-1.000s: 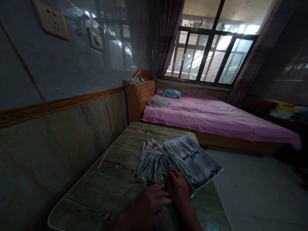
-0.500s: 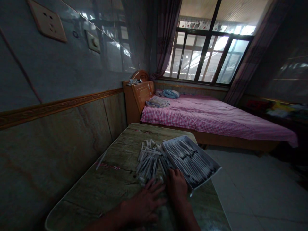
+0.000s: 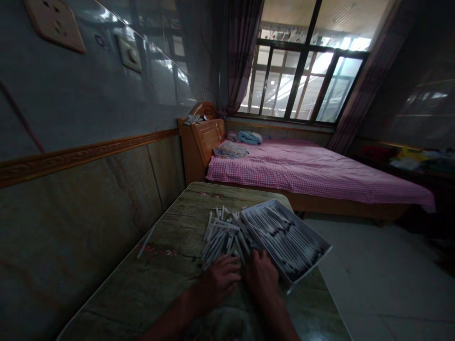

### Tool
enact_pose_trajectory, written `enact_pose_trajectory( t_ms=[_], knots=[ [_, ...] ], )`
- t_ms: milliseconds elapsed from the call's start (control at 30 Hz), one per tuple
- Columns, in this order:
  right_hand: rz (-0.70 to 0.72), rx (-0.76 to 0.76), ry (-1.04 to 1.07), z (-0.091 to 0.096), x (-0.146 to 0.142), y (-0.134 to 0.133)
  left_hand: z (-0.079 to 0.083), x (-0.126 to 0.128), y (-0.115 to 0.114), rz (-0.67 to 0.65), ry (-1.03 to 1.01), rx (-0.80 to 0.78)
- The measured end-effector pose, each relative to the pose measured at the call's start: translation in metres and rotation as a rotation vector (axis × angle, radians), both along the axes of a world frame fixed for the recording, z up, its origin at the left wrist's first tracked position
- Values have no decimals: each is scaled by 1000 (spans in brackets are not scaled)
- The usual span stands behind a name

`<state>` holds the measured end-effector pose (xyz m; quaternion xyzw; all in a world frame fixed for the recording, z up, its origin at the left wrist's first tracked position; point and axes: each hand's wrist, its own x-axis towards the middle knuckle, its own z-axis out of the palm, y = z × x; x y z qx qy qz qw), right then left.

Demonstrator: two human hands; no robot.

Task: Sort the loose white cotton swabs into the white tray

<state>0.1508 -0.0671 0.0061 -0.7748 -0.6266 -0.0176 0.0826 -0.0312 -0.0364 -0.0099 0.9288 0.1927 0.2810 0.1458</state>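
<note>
A loose pile of slim white sticks lies on the wood-patterned table. At its near edge is my left hand, its fingers drawn together and curled down. My right hand is closed beside it, between the pile and a shallow open box. Whatever either hand grips is hidden under the fingers. Inside the box, white sticks with dark ends lie in rows, tilted with the box toward the table's right edge.
One single white stick lies at the table's left edge, close to the tiled wall. Beyond the table stands a bed with a pink checked sheet and a wooden headboard. Pale floor runs along the right.
My left hand has moved up to the pile, and its spread fingers have drawn together. The right hand stays nearly in place. The view has shifted slightly.
</note>
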Motion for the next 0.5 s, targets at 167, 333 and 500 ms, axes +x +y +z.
enact_pose_trajectory(
  t_ms=[167, 333, 500],
  knots=[
    [21, 89, -14, -17, 2, 0, -1, -6, 6, 66, -286, -121],
    [36, 321, 10, -38, 11, 2, -5, -8, 15, 273, -534, -376],
    [268, 681, 104, -39, 11, 2, -8, -4, 16, 357, -601, -714]
  ],
)
